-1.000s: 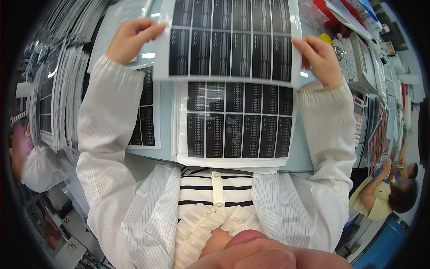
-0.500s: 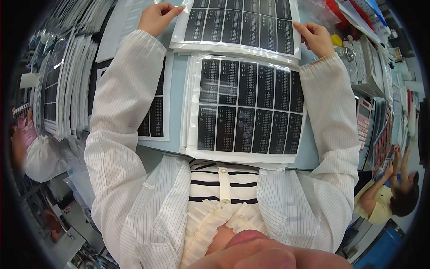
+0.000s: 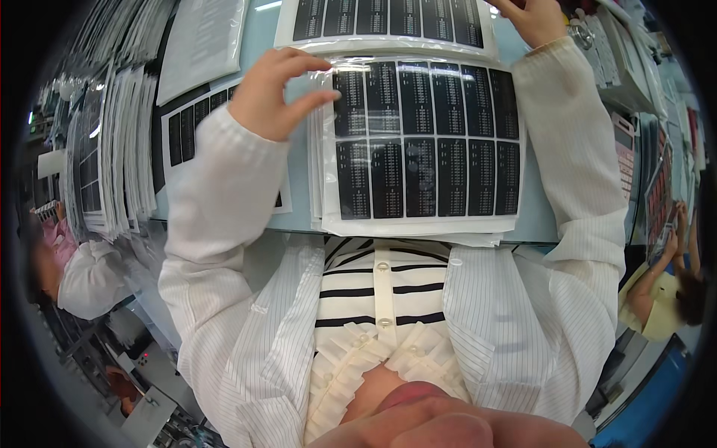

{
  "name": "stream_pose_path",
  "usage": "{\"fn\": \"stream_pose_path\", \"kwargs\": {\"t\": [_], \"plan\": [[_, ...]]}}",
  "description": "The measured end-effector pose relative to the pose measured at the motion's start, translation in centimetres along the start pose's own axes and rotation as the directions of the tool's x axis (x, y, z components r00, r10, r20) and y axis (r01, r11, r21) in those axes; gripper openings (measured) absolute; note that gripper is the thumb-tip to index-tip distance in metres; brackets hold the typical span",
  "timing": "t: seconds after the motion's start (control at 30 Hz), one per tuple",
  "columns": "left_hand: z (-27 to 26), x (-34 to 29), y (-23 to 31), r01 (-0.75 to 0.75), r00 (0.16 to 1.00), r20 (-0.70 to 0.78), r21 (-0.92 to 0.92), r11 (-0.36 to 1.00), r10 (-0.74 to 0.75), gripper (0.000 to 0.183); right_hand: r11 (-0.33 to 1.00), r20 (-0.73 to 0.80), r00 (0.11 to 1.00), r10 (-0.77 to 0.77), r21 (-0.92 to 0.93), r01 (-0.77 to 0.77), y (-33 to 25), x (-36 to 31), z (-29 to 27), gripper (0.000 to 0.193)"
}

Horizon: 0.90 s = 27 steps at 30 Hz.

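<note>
On the desk [image 3: 299,179], leftmost, a clear-wrapped white packet [image 3: 200,45] and a dark-printed sheet [image 3: 183,138], partly hidden under the left sleeve. Next, the left hand [image 3: 270,95], thumb and fingers spread, nothing pinched, at the near stack [image 3: 426,179]'s upper left edge; contact impossible to tell. Just beyond that stack, the far sheet [image 3: 388,21]; near its right edge, the right hand [image 3: 534,22], partly out of view, grip impossible to tell. Sheets probably light, floppy, slick and easily creased; best taken by opposite white side margins. Compared with half a second earlier, left hand away from the far sheet, now beside the near stack; right hand still near the far sheet's right edge.
</note>
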State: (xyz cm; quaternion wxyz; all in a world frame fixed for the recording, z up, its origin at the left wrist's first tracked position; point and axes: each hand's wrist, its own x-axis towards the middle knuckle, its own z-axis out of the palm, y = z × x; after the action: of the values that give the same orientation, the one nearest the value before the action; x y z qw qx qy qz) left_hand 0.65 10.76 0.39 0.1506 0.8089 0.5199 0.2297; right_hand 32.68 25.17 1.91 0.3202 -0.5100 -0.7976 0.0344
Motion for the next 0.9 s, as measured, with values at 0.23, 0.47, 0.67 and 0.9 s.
{"fn": "stream_pose_path", "kwargs": {"t": [0.23,0.47,0.67,0.9], "plan": [[2.3,-0.7,-0.4,0.084,0.996,0.034,-0.013,0.996,-0.084,0.074,0.845,0.266,0.839,-0.475,0.403,0.351,-8.2,-4.3,2.2,0.02],[2.3,-1.0,-0.8,0.049,0.995,0.084,-0.031,0.998,-0.046,0.079,0.849,0.265,0.817,-0.512,0.302,0.434,-11.3,-6.8,7.8,0.034],[2.8,-1.5,-1.5,0.064,0.998,0.013,-0.123,0.99,-0.062,0.081,0.831,0.219,0.829,-0.515,0.366,0.419,-11.8,-7.1,7.8,0.038],[2.9,-1.9,-0.5,0.219,0.974,-0.006,-0.236,0.947,-0.226,0.083,0.827,0.223,0.848,-0.48,0.439,0.353,-11.9,-7.0,8.1,0.039]]}}
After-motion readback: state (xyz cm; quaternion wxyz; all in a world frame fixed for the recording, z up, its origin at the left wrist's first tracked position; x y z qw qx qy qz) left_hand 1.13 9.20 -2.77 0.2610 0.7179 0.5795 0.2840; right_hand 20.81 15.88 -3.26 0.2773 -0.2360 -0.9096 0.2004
